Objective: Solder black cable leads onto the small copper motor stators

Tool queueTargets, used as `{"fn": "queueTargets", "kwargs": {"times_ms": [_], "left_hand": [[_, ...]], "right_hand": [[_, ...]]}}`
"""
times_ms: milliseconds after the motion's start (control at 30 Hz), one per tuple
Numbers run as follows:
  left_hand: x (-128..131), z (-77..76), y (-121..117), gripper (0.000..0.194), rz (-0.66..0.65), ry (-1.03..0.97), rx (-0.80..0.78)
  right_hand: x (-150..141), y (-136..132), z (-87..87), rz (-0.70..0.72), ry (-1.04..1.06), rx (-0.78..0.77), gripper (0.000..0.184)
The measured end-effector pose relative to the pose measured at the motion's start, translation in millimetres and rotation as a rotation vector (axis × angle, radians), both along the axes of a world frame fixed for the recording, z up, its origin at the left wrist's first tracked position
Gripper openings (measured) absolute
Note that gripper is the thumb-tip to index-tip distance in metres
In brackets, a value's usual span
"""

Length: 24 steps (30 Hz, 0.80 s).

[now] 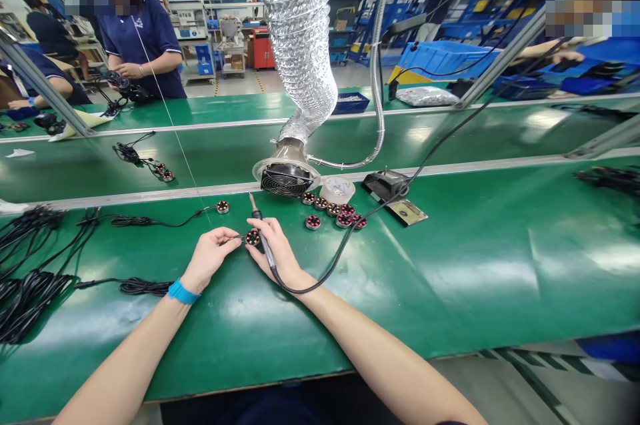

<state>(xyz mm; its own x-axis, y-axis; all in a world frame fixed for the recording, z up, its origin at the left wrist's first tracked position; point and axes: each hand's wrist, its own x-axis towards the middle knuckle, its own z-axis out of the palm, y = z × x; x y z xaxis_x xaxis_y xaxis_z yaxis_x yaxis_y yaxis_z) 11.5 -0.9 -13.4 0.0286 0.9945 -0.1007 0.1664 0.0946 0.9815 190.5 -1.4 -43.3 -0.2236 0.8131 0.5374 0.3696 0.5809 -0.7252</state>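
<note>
My right hand [275, 248] is closed around a soldering iron [267, 251], its tip pointing up and away from me. The fingers of that hand also touch a small round motor stator [252, 237] with copper windings. From the left, my left hand [213, 255], with a blue wristband [183, 292], pinches a thin dark wire [239, 238] at the stator's edge. The fingertips partly hide where wire and stator meet. Just beyond my left hand lies another stator [223, 207], joined to a black cable [131, 219].
Several loose stators [344, 219] sit by a tape roll [337, 189] and a soldering iron stand [393, 195]. A fan-fronted extraction duct [287, 175] hangs ahead. Bundled black cables [30, 285] cover the left side. The iron's cord [345, 245] crosses my right forearm. A co-worker [143, 45] handles black parts opposite.
</note>
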Motion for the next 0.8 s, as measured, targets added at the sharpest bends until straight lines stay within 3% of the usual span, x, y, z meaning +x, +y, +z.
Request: {"fn": "queueTargets", "kwargs": {"times_ms": [300,800], "left_hand": [[3,12.0,-2,0.032,-0.031,0.018,-0.073],[2,6.9,-2,0.033,0.033,-0.012,-0.052]], "right_hand": [[0,-1,2.6,-0.010,0.011,0.017,0.055],[-1,0,-2.9,0.006,-0.007,0.007,0.057]]}}
